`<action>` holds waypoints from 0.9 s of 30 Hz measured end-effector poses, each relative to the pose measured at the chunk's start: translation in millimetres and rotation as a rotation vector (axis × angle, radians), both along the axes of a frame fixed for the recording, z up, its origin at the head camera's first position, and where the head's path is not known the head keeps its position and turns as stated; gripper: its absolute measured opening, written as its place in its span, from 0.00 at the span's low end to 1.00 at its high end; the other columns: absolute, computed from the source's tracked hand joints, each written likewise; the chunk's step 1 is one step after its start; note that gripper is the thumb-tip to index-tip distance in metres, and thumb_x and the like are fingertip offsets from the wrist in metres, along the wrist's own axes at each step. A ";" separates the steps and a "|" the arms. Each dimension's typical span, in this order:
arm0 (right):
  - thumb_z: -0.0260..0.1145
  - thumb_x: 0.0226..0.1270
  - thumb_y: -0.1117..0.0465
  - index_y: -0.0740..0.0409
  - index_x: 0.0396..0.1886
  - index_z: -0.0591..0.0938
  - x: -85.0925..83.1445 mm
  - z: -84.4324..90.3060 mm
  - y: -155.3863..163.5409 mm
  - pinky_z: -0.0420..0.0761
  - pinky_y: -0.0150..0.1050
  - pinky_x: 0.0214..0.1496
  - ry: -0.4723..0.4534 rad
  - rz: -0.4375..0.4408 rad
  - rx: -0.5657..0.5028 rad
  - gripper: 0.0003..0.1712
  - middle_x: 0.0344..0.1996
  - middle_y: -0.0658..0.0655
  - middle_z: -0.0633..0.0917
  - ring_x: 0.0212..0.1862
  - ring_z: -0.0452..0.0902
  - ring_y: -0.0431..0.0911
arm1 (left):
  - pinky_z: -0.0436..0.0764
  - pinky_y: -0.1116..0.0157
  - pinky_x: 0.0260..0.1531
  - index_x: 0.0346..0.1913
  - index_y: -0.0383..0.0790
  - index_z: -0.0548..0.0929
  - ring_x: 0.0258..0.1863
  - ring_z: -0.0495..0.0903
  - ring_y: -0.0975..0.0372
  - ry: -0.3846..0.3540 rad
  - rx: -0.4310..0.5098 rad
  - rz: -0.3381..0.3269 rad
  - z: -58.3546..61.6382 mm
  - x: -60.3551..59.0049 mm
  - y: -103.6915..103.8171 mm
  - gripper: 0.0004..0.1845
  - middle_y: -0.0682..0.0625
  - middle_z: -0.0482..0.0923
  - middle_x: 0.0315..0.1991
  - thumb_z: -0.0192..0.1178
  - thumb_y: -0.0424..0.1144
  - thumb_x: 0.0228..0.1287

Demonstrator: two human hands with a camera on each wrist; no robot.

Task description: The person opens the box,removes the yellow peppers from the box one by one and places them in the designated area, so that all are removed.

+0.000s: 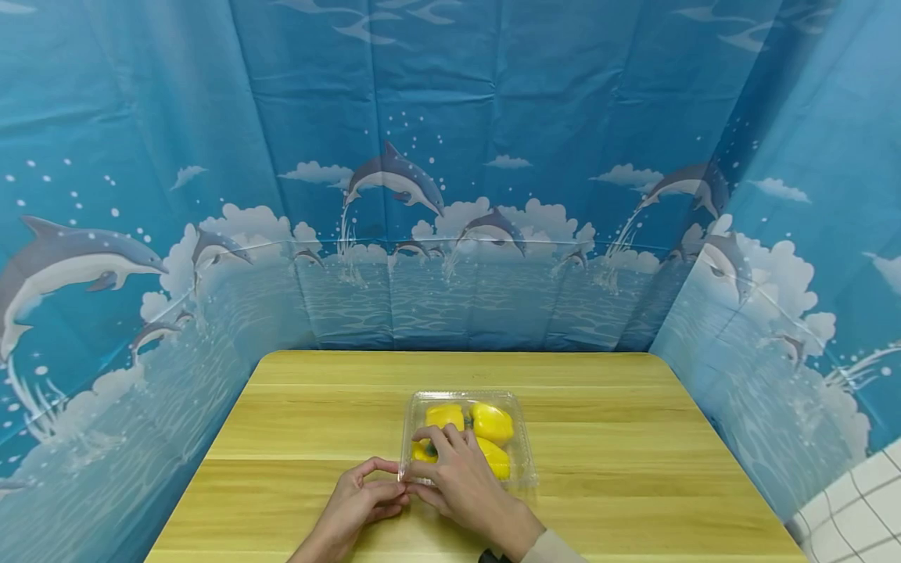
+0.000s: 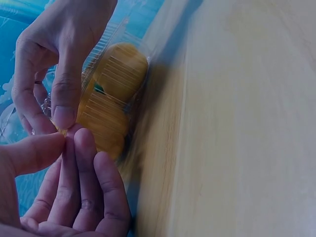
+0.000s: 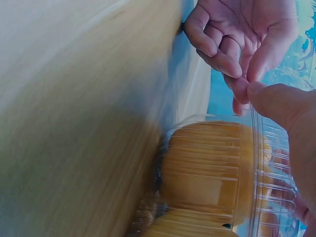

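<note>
A clear plastic clamshell box (image 1: 523, 444) stands on the table with several yellow bell peppers (image 1: 493, 422) inside. At its near left corner, my left hand (image 1: 362, 499) pinches the rim between thumb and fingertips. My right hand (image 1: 463, 478) reaches over the lid, its thumb at that same corner and its fingers bent across the top, partly hiding the peppers beneath. The left wrist view has both thumbs meeting at the corner, beside the ribbed wall with peppers (image 2: 121, 71) behind it. In the right wrist view, the right thumb (image 3: 276, 101) presses along the rim.
The wooden table (image 1: 619, 477) extends to both sides of the box. Blue curtains (image 1: 450, 305) printed with dolphins hang around its back and sides. White tiles (image 1: 855, 508) with dark lines show at the lower right.
</note>
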State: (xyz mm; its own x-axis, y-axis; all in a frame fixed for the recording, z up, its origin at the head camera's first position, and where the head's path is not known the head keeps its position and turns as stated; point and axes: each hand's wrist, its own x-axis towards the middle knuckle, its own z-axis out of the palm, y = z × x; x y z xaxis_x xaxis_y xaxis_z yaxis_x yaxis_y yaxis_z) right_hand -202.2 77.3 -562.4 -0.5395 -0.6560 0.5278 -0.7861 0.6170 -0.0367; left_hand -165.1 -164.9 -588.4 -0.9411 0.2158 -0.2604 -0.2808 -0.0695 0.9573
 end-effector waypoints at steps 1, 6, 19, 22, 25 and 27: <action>0.85 0.75 0.40 0.24 0.50 0.97 0.1 -0.1 -0.4 0.80 0.48 0.55 0.002 -0.002 -0.005 0.08 0.69 0.50 0.88 0.57 0.80 0.46 | 0.97 0.60 0.54 0.69 0.34 0.86 0.49 0.97 0.58 0.001 -0.002 0.004 -0.2 0.0 0.3 0.20 0.46 0.99 0.51 0.73 0.37 0.82; 0.87 0.72 0.43 0.28 0.48 0.98 0.1 -2.2 -1.2 0.81 0.44 0.54 0.022 0.003 -0.045 0.08 0.64 0.49 0.90 0.56 0.82 0.46 | 0.97 0.60 0.54 0.69 0.34 0.86 0.49 0.97 0.58 0.002 -0.011 0.031 -1.8 -0.4 3.5 0.20 0.46 0.99 0.51 0.72 0.37 0.82; 0.93 0.64 0.52 0.40 0.39 0.97 -7.2 -7.3 -1.8 0.78 0.34 0.49 0.171 0.078 -0.114 0.10 0.46 0.43 0.87 0.47 0.79 0.39 | 0.96 0.64 0.50 0.68 0.33 0.85 0.45 0.97 0.60 -0.005 -0.007 0.108 -2.5 -0.6 17.7 0.20 0.49 0.99 0.45 0.70 0.34 0.80; 0.93 0.62 0.54 0.41 0.36 0.96 -9.1 -9.2 -2.2 0.76 0.32 0.49 0.188 0.080 -0.120 0.11 0.45 0.43 0.87 0.46 0.78 0.39 | 0.96 0.64 0.49 0.68 0.33 0.85 0.44 0.97 0.61 -0.006 -0.010 0.122 -2.2 -0.5 20.7 0.20 0.49 0.99 0.44 0.70 0.34 0.79; 0.94 0.60 0.55 0.42 0.35 0.95 -10.1 -11.6 -2.0 0.75 0.32 0.47 0.206 0.084 -0.132 0.12 0.44 0.43 0.86 0.44 0.78 0.39 | 0.95 0.66 0.46 0.66 0.34 0.87 0.42 0.95 0.61 -0.004 -0.023 0.137 -2.2 -0.1 23.5 0.19 0.50 0.98 0.42 0.70 0.33 0.77; 0.94 0.60 0.56 0.42 0.34 0.95 -9.8 -12.4 -1.4 0.73 0.32 0.46 0.212 0.082 -0.130 0.12 0.43 0.43 0.86 0.43 0.77 0.39 | 0.93 0.67 0.43 0.65 0.34 0.87 0.40 0.94 0.62 -0.003 -0.033 0.144 -2.1 0.1 24.9 0.18 0.50 0.98 0.41 0.71 0.33 0.76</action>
State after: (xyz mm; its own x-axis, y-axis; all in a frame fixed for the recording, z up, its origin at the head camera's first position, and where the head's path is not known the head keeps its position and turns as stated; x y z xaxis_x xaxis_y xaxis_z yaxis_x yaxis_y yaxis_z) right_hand -212.0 75.9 -574.8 -0.3554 -0.6122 0.7064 -0.8322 0.5513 0.0591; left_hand -165.0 -140.0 -590.6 -0.9610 0.0701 -0.2675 -0.2726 -0.0776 0.9590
